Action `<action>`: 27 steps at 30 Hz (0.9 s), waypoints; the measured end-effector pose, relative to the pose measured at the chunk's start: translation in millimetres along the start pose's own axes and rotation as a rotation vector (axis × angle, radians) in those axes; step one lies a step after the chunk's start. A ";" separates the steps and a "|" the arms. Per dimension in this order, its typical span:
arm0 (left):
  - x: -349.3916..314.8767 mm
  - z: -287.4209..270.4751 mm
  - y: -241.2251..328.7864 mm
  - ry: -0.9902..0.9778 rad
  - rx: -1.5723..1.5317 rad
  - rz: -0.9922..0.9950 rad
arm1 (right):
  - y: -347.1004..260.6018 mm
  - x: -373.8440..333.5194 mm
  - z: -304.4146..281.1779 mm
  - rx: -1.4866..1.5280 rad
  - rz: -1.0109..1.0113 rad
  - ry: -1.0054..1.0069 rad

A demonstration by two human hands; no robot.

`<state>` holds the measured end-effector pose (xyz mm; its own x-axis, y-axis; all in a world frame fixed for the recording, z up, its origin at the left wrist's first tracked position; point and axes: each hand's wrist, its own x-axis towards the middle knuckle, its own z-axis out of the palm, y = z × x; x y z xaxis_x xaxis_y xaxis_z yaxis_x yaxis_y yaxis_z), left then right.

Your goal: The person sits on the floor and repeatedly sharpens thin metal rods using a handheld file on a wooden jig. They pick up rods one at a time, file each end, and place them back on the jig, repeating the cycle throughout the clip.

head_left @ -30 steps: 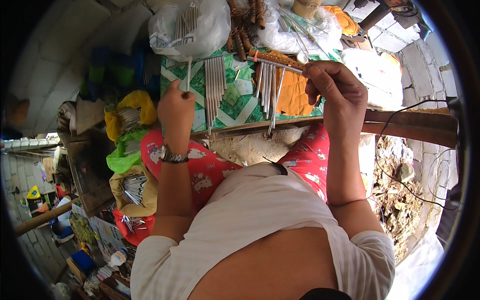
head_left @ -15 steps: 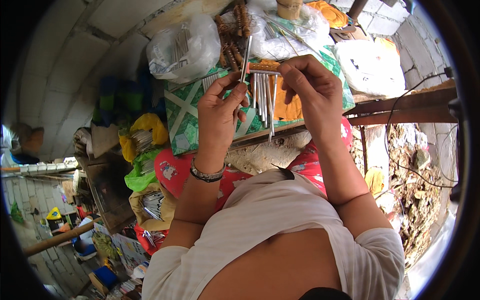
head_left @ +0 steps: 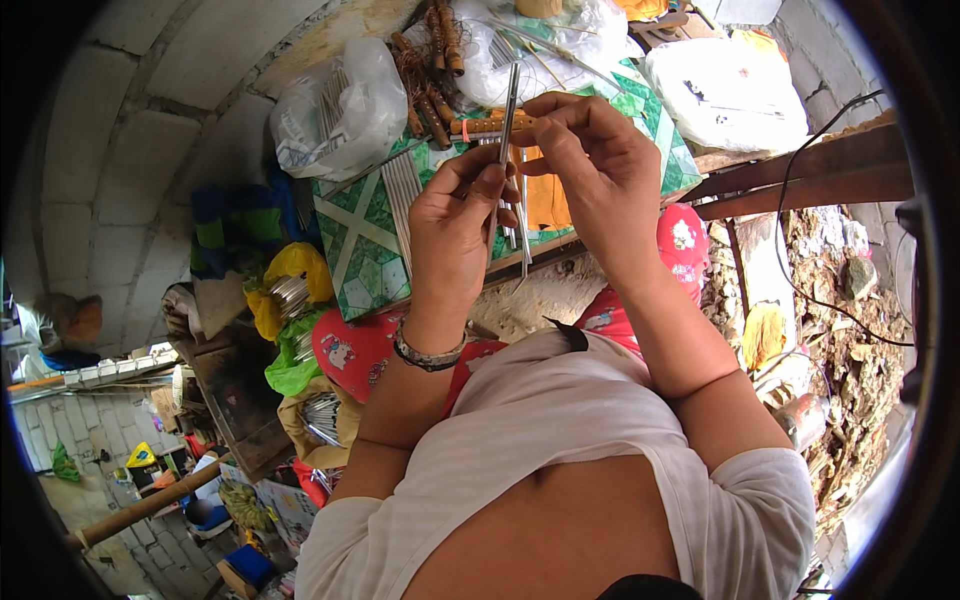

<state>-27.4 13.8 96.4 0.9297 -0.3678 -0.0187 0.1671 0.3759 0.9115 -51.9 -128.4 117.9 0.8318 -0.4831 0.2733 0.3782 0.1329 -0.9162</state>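
My left hand (head_left: 452, 222) grips a slim silver metal rod (head_left: 511, 92) between thumb and fingers, held nearly upright above the table. Close to the rod's right side, my right hand (head_left: 605, 170) has its thumb and forefinger pressed together in a pinch; whatever they hold is too small or hidden to make out. Behind the hands lies a brown wooden piece (head_left: 480, 126) with a reddish band. More silver rods (head_left: 401, 195) lie on the green patterned table (head_left: 345, 268), beside my left hand. An orange cloth (head_left: 546, 203) shows partly behind my right hand.
Clear plastic bags (head_left: 365, 110) with rods stand at the table's far left. Brown ridged sticks (head_left: 442, 45) lie beside them. A white bag (head_left: 722, 95) sits far right, near a dark cable (head_left: 792, 190). Yellow (head_left: 303, 262) and green bags (head_left: 290, 370) of metal pieces are at left.
My right hand has moved left, closer to the rod in my left hand. The view has shifted slightly, and the left hand keeps its hold.
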 end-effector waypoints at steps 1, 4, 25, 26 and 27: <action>0.2 0.1 -0.6 0.002 0.010 0.000 | -0.5 -0.5 0.0 0.014 0.008 0.002; 0.2 0.5 -1.8 0.000 0.012 0.008 | -1.6 -0.3 -0.1 -0.020 -0.007 0.014; -0.6 3.8 -2.1 0.014 0.015 0.043 | -3.1 3.4 -0.1 -0.040 -0.014 -0.004; -0.7 3.6 -1.9 0.012 0.019 0.043 | -2.9 3.5 0.1 -0.050 -0.028 0.004; -0.7 3.3 -1.8 0.011 0.024 0.044 | -2.9 3.6 0.1 -0.040 -0.007 0.000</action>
<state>-29.4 10.6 96.2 0.9395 -0.3421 0.0178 0.1178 0.3712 0.9210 -49.9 -130.5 121.5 0.8290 -0.4841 0.2801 0.3679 0.0947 -0.9250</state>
